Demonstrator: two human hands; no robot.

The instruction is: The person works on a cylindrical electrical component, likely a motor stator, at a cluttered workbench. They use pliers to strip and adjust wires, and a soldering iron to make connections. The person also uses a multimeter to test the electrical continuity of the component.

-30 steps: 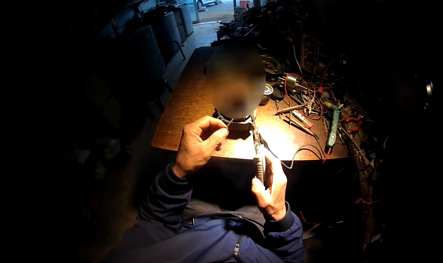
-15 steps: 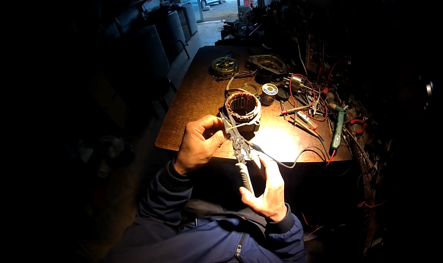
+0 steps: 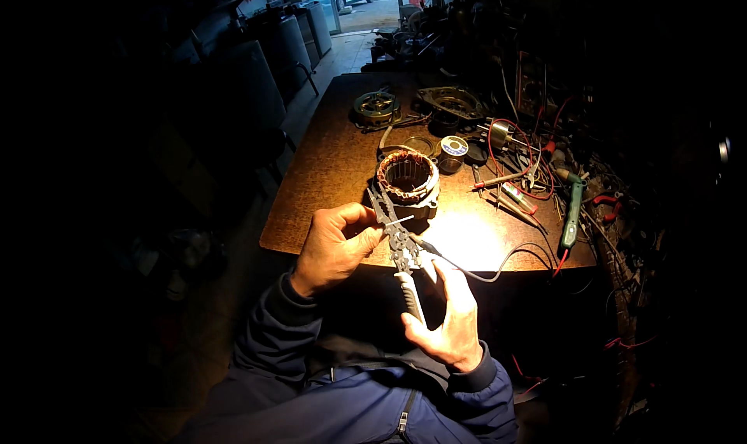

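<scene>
My right hand (image 3: pixel 451 323) is closed around the handles of a wire stripper (image 3: pixel 402 245), a grey multi-purpose one with pale-edged grips, its jaws pointing up and away. My left hand (image 3: pixel 333 245) pinches a thin pale wire (image 3: pixel 401 221), which lies across the stripper's jaws and sticks out on the right side. Just beyond the jaws stands a motor stator (image 3: pixel 424 191), a round metal housing with a ring of copper windings around its top. My left fingertips hide part of the wire.
On the wooden table (image 3: pixel 311 187) are a solder spool (image 3: pixel 454 147), a round metal end cover (image 3: pixel 377 108) and a larger housing plate (image 3: pixel 451 101). To the right lie a green-handled soldering iron (image 3: pixel 573 214), red-handled pliers (image 3: pixel 607 209), and tangled wires. A dark cable runs along the front edge.
The pale wire now lies at a steeper slant across the stripper's jaws. Both hands and the stripper have barely shifted; the whole view has moved slightly.
</scene>
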